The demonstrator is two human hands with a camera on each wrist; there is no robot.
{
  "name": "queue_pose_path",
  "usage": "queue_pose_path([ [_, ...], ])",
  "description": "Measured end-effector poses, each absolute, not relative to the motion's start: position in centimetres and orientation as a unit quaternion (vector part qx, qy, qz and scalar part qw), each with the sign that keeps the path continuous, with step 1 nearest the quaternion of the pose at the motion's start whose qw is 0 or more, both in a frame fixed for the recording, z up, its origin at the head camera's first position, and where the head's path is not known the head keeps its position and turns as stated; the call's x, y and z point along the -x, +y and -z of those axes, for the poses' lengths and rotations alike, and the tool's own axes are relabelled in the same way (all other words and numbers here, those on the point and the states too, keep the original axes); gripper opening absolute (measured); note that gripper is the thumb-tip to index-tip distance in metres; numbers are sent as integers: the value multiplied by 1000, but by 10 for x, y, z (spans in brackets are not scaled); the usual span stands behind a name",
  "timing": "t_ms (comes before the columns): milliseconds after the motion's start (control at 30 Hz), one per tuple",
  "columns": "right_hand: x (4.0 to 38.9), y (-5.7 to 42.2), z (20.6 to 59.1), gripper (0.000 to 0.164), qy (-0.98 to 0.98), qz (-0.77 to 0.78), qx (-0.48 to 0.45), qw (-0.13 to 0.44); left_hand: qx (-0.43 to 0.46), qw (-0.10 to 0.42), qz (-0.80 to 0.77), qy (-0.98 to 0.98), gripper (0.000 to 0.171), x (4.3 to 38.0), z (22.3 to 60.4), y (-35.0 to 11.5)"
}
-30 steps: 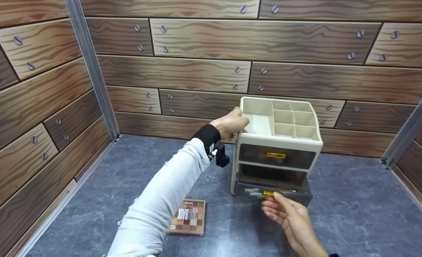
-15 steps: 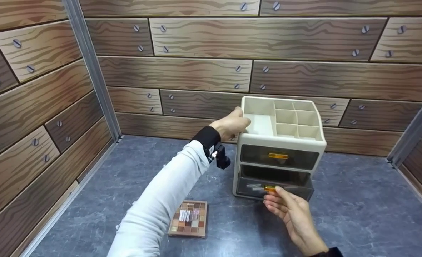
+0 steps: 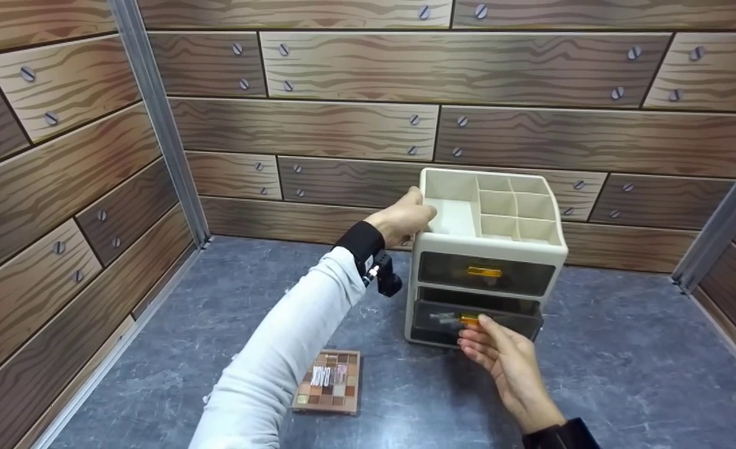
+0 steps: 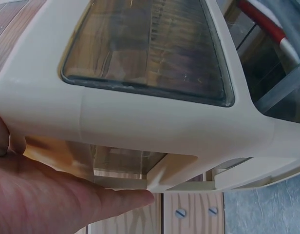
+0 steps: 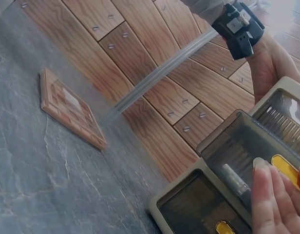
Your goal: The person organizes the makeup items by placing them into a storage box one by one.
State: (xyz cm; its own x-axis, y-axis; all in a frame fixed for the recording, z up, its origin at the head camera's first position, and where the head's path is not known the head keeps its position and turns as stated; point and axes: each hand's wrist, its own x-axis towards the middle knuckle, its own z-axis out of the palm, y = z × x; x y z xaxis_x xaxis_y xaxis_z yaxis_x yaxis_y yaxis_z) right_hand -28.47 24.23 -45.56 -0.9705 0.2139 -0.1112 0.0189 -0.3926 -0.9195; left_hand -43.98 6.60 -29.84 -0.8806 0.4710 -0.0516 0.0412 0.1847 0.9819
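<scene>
A cream desktop organizer [image 3: 491,243] with smoky see-through drawers stands on the grey surface. My left hand [image 3: 403,216] grips its upper left rim, thumb over the edge; in the left wrist view part of that hand [image 4: 57,197] lies along the rim. The middle drawer [image 3: 505,323] sticks partly out. My right hand [image 3: 510,368] pinches this drawer's yellow handle [image 5: 285,169] between thumb and fingers. Through the drawer's front shows a pale, tube-like item [image 5: 235,179]. The top drawer [image 3: 442,269] and the bottom drawer [image 5: 194,200] are pushed in.
An eyeshadow palette [image 3: 329,381] lies flat on the grey surface [image 3: 268,274], left of the organizer and beside my left sleeve. Wood-patterned panels [image 3: 318,131] wall the back and sides. The organizer's top compartments [image 3: 517,209] hold nothing visible.
The middle drawer has slid inward, with my right hand moving along on its handle. My left hand stays on the organizer's rim. The palette lies where it was.
</scene>
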Motion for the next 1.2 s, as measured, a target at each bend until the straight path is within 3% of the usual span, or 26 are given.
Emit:
queue_pose_path([
  [467,306,247,461,23,-545,-829,109,67,-170,181,-599,761,61,437,305,67],
  [667,308,248,460,22,-547,-829,102,62,-164,193,-613,748,62,435,306,66],
  [900,313,249,456,22,-555,-823,99,65,-164,172,-612,755,58,435,304,66],
  [1200,322,251,454,24,-560,-821,93,60,-153,159,-612,759,80,434,301,66],
])
